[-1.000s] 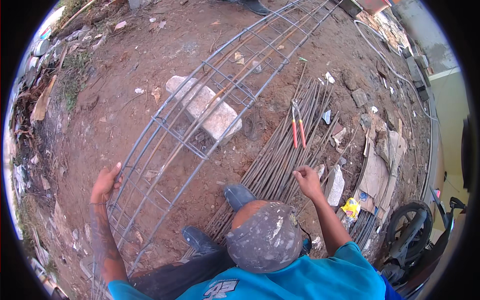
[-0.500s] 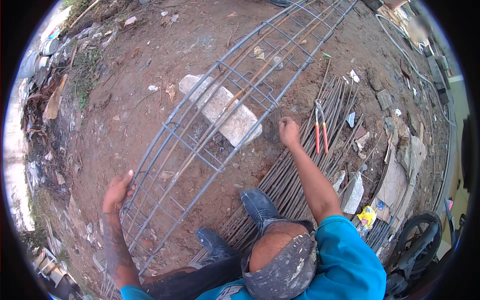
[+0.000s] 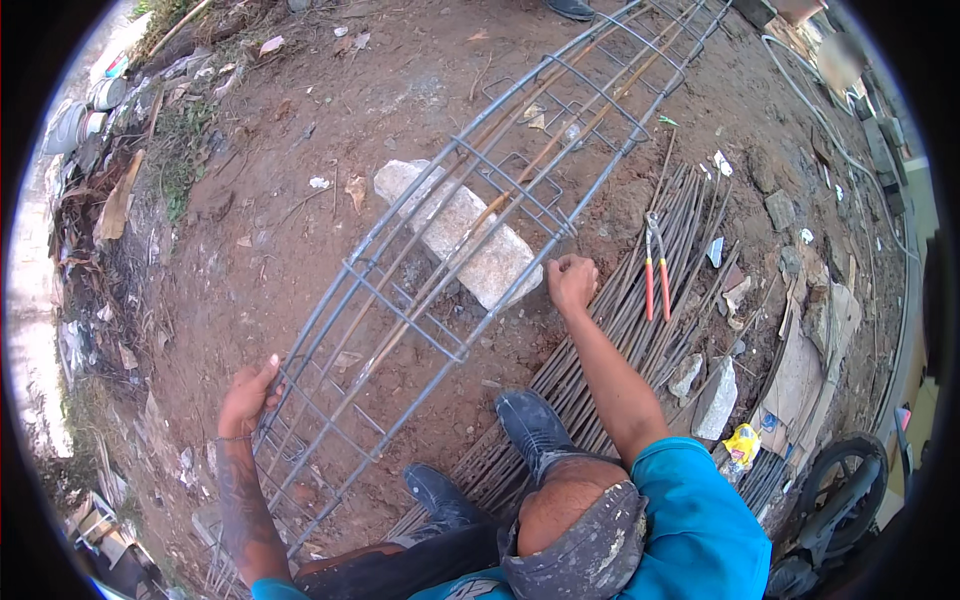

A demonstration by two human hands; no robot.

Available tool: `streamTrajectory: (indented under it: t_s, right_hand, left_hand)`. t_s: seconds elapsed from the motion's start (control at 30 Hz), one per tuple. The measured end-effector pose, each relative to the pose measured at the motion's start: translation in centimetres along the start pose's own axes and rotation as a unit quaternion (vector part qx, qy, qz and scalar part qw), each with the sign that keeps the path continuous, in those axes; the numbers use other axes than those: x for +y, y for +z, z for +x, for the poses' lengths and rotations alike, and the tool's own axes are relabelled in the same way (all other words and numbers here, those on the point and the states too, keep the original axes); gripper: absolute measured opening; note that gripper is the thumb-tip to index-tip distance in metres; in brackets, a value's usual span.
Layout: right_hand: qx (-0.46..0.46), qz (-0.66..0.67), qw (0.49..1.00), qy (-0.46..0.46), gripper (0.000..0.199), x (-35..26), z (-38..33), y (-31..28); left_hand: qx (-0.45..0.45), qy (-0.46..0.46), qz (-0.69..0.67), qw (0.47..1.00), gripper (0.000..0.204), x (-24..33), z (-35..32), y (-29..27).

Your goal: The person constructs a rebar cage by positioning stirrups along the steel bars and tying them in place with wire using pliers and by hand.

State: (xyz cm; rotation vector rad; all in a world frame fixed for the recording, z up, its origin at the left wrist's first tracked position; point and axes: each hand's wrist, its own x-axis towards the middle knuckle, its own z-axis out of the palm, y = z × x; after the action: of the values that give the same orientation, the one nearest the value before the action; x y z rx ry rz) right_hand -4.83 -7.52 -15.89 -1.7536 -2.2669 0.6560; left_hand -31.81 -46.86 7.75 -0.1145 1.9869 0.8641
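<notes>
A long rebar cage (image 3: 400, 310) of grey bars and square stirrups lies on the dirt, running from lower left to upper right. It rests across a pale stone block (image 3: 470, 245). My left hand (image 3: 250, 395) grips the cage's left outer bar near its close end. My right hand (image 3: 570, 282) is closed in a fist on the cage's right outer bar, just beside the block. What the fist may hold besides the bar is hidden.
A bundle of loose steel rods (image 3: 620, 350) lies right of the cage, with red-handled pincers (image 3: 655, 275) on top. My dark shoes (image 3: 535, 430) stand at its near end. Rubble, boards and a yellow packet (image 3: 742, 443) lie at right, a wheel (image 3: 845, 500) lower right.
My right hand has left the loose rods and moved up and left onto the cage's right bar. My left hand has kept its hold on the left bar.
</notes>
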Motion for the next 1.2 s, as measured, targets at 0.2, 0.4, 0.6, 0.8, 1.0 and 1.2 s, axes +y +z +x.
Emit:
streamTrajectory:
  t_s: [0.2,0.4,0.6,0.8,1.0,1.2]
  right_hand:
    - [-0.155,0.249,0.956,-0.012,0.025,2.9,1.5,-1.8]
    - [-0.171,0.273,0.945,0.055,0.027,5.2,0.4,-3.7]
    - [-0.251,0.225,0.939,-0.074,0.027,3.7,-1.6,-3.5]
    - [-0.321,0.104,0.928,-0.156,0.03,3.9,-2.9,-4.5]
    - [-0.087,0.025,0.996,0.001,0.039,5.4,0.5,-4.1]
    - [-0.052,-0.021,0.995,0.083,0.039,3.3,0.7,-1.8]
  left_hand:
    - [0.006,-0.007,-0.005,1.0,0.045,0.1,-0.1,0.2]
    - [0.012,0.009,0.005,1.0,0.046,-0.1,-0.2,0.1]
    - [0.018,0.008,-0.005,1.0,0.047,-0.3,0.0,0.1]
    - [0.032,0.008,0.005,0.999,0.048,-0.4,-0.1,0.2]
    - [0.013,-0.009,0.004,1.0,0.048,0.1,-0.3,0.3]
    - [0.031,-0.004,0.0,1.0,0.05,0.1,-0.6,0.6]
